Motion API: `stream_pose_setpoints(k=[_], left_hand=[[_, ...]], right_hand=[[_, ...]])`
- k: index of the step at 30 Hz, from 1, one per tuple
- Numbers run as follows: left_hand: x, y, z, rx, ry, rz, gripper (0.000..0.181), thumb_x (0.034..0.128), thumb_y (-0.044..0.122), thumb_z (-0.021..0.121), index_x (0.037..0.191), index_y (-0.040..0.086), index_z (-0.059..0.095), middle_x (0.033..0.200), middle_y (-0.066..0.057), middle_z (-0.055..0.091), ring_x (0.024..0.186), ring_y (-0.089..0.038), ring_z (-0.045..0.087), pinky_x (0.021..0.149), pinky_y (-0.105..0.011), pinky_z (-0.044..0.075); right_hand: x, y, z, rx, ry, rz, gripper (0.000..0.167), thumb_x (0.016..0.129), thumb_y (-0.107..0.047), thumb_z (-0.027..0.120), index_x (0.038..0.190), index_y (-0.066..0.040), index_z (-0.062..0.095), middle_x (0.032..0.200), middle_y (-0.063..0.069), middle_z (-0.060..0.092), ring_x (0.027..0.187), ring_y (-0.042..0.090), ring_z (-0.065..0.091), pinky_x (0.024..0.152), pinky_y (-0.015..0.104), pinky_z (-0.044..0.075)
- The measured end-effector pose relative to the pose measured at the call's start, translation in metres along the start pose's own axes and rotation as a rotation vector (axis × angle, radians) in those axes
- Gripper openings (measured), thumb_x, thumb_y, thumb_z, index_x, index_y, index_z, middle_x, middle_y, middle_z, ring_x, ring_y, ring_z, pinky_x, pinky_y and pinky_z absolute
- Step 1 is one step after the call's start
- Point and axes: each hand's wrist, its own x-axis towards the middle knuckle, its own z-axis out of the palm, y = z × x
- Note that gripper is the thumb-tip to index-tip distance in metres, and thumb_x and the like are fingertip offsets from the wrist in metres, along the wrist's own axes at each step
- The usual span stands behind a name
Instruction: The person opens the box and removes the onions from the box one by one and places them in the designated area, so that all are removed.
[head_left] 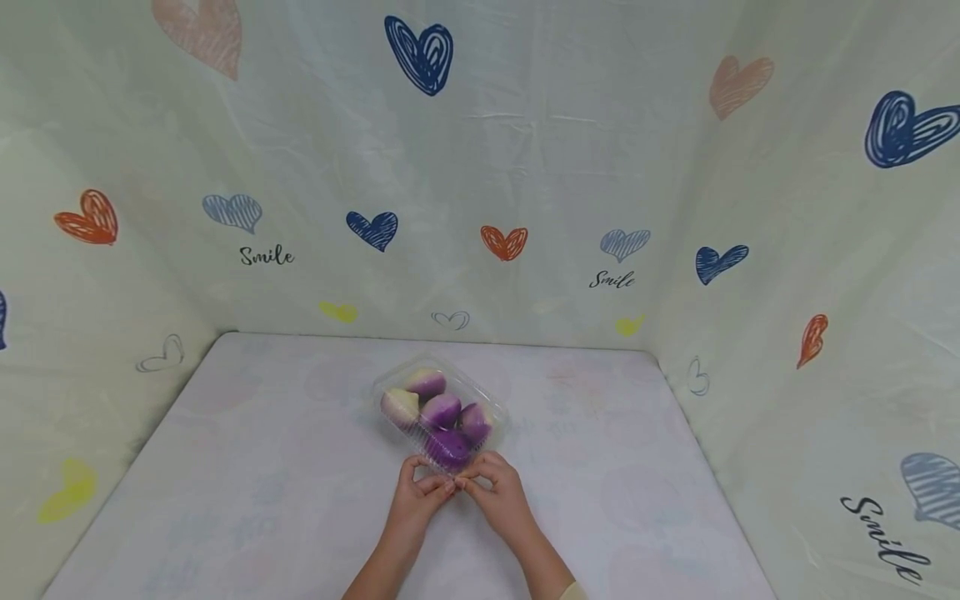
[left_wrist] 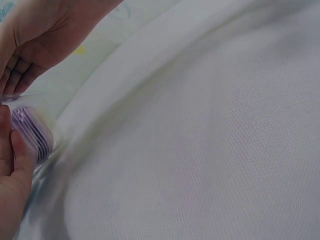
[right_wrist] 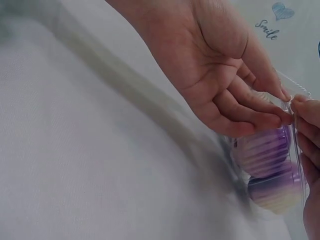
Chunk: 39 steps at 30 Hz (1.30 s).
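Observation:
A clear plastic clamshell box (head_left: 468, 382) sits turned at an angle on the table, one corner toward me. Inside it lie several rounded purple-and-cream pieces (head_left: 440, 411) that look like turnips. At the near corner, my left hand (head_left: 414, 504) pinches the rim between thumb and fingers. My right hand (head_left: 501, 500) pinches the same corner, its fingertips almost meeting the left ones. In the right wrist view, the ridged box wall (right_wrist: 299, 175) shows between both hands. The left wrist view catches only part of the box, blurred, at its left edge. Whether the lid is fastened I cannot tell.
A white cloth-covered table (head_left: 247, 467) spreads around the box on all sides. Pale curtains (head_left: 562, 167) printed with hearts and "Smile" enclose it at the back, left and right.

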Motion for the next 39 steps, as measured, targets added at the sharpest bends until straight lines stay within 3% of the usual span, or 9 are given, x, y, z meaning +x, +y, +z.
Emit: stream_pose_setpoints(k=[6, 10, 18, 25, 30, 35, 39], left_hand=[[-0.001, -0.001, 0.000, -0.004, -0.008, 0.009, 0.043, 0.0905, -0.011, 0.060, 0.116, 0.000, 0.027, 0.090, -0.010, 0.072, 0.087, -0.014, 0.070, 0.084, -0.029, 0.053], [-0.002, -0.003, -0.002, -0.002, -0.019, 0.013, 0.043, 0.0901, -0.012, 0.058, 0.118, 0.000, 0.027, 0.095, -0.012, 0.072, 0.089, -0.014, 0.070, 0.085, -0.029, 0.053], [-0.003, -0.006, -0.006, 0.019, -0.025, 0.022, 0.043, 0.0896, -0.010, 0.061, 0.117, 0.001, 0.028, 0.089, -0.009, 0.072, 0.092, -0.019, 0.069, 0.087, -0.031, 0.052], [-0.011, -0.006, -0.017, 0.151, 0.059, -0.031, 0.050, 0.0870, 0.005, 0.072, 0.123, 0.001, 0.036, 0.093, -0.009, 0.071, 0.087, -0.016, 0.068, 0.083, -0.026, 0.051], [-0.016, -0.001, -0.030, 0.191, 0.132, -0.048, 0.057, 0.0867, 0.006, 0.071, 0.130, 0.000, 0.034, 0.102, -0.011, 0.068, 0.090, -0.016, 0.066, 0.083, -0.023, 0.050], [-0.019, 0.005, -0.041, 0.233, 0.195, -0.050, 0.060, 0.0876, 0.005, 0.069, 0.134, -0.002, 0.032, 0.109, -0.014, 0.066, 0.091, -0.013, 0.065, 0.084, -0.020, 0.049], [-0.021, 0.009, -0.049, 0.228, 0.237, -0.061, 0.062, 0.0889, 0.004, 0.068, 0.137, -0.001, 0.029, 0.113, -0.015, 0.065, 0.091, -0.009, 0.065, 0.084, -0.018, 0.048]], right_hand=[[0.002, -0.004, -0.001, 0.033, -0.027, 0.088, 0.003, 0.079, 0.005, 0.073, 0.081, 0.003, 0.071, 0.078, 0.012, 0.061, 0.080, 0.019, 0.058, 0.076, 0.026, 0.050], [0.005, -0.006, -0.002, 0.062, -0.045, 0.099, 0.004, 0.079, 0.006, 0.072, 0.082, 0.003, 0.072, 0.077, 0.012, 0.061, 0.078, 0.019, 0.057, 0.075, 0.026, 0.049], [0.004, -0.003, -0.006, 0.094, -0.045, 0.119, 0.004, 0.080, 0.006, 0.072, 0.080, 0.002, 0.071, 0.077, 0.012, 0.062, 0.079, 0.021, 0.059, 0.078, 0.031, 0.049], [0.002, -0.003, -0.012, 0.117, -0.066, 0.088, 0.005, 0.083, 0.007, 0.070, 0.081, 0.002, 0.069, 0.079, 0.014, 0.061, 0.079, 0.017, 0.057, 0.077, 0.032, 0.050], [0.000, -0.001, -0.017, 0.132, -0.076, 0.032, 0.003, 0.084, 0.008, 0.068, 0.082, 0.005, 0.067, 0.081, 0.016, 0.062, 0.081, 0.026, 0.059, 0.078, 0.031, 0.050], [-0.002, 0.000, -0.020, 0.157, -0.083, 0.008, 0.003, 0.085, 0.009, 0.066, 0.083, 0.006, 0.065, 0.084, 0.017, 0.062, 0.085, 0.025, 0.061, 0.083, 0.029, 0.049], [-0.002, 0.001, -0.023, 0.158, -0.077, -0.055, 0.004, 0.087, 0.007, 0.064, 0.083, 0.006, 0.064, 0.085, 0.018, 0.060, 0.086, 0.026, 0.060, 0.083, 0.029, 0.049]])
